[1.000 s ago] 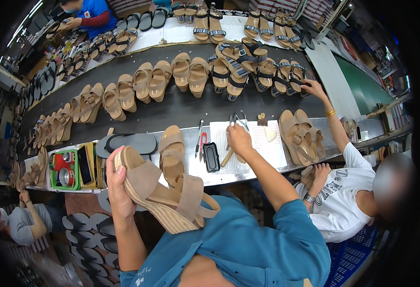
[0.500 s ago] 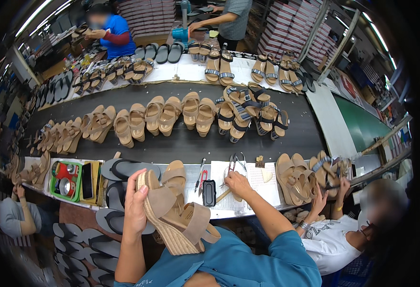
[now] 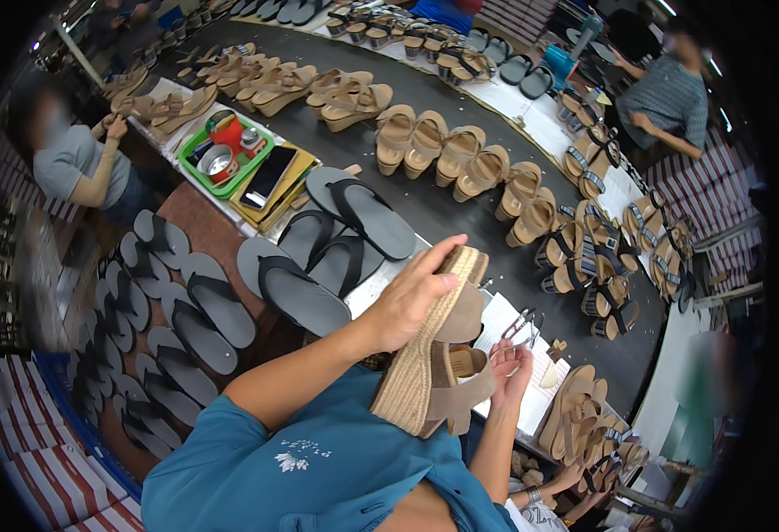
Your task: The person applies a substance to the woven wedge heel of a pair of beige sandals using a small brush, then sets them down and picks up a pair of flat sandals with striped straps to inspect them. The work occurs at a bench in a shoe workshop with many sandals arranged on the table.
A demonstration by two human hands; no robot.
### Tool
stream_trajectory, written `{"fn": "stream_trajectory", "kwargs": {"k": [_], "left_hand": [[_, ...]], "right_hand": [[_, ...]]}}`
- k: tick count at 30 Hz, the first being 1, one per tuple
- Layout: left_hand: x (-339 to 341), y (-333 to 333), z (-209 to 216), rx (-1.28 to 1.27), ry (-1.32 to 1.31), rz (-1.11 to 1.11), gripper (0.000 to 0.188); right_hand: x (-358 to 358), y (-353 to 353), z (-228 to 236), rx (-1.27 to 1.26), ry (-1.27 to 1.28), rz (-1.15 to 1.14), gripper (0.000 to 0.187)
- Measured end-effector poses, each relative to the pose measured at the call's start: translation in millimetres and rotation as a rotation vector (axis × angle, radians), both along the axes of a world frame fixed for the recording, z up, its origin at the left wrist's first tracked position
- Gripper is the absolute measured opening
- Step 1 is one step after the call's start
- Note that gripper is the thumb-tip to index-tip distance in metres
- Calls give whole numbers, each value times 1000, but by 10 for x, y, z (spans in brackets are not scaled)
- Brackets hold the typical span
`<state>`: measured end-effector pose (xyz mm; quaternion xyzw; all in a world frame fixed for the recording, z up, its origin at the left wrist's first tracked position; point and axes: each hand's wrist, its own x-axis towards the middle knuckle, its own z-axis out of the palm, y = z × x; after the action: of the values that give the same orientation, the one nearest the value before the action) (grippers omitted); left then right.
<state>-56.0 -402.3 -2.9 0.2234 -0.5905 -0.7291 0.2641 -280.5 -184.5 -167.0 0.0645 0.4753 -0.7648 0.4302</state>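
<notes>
My left hand grips a tan wedge sandal by its front end, fingers against the woven, rope-like side of the sole. The sandal is tilted in front of my chest, its heel low and its taupe straps facing right. Just beyond it, my right hand is raised with curled fingers around a thin, pale, loop-like thing that I cannot make out. Near those fingers, a metal hand tool with handles lies on printed white paper. The sandal hides part of the bench.
Grey flip-flops lie on the bench at left, more on a brown surface below. A green tray holds tins beside a phone. Sandals line the dark belt. Co-workers stand at left and far right.
The view has swung left, showing more flip-flops. My right hand has come up off the paper toward the sandal. The left hand still holds the sandal, now turned more sole-side toward me.
</notes>
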Motion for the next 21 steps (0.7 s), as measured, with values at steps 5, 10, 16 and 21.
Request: {"fn": "stream_trajectory", "kwargs": {"k": [5, 10, 16, 21], "left_hand": [[-14, 16, 6, -36, -6, 6, 62], [100, -10, -94, -61, -16, 82, 62], [466, -44, -16, 189, 163, 203, 64], [788, -13, 25, 72, 91, 245, 70]], "right_hand": [[-37, 61, -844, 941, 1009, 321, 44], [154, -276, -635, 949, 1140, 572, 37], [132, -491, -126, 909, 1360, 261, 28], [789, -1904, 972, 535, 1401, 559, 31]]}}
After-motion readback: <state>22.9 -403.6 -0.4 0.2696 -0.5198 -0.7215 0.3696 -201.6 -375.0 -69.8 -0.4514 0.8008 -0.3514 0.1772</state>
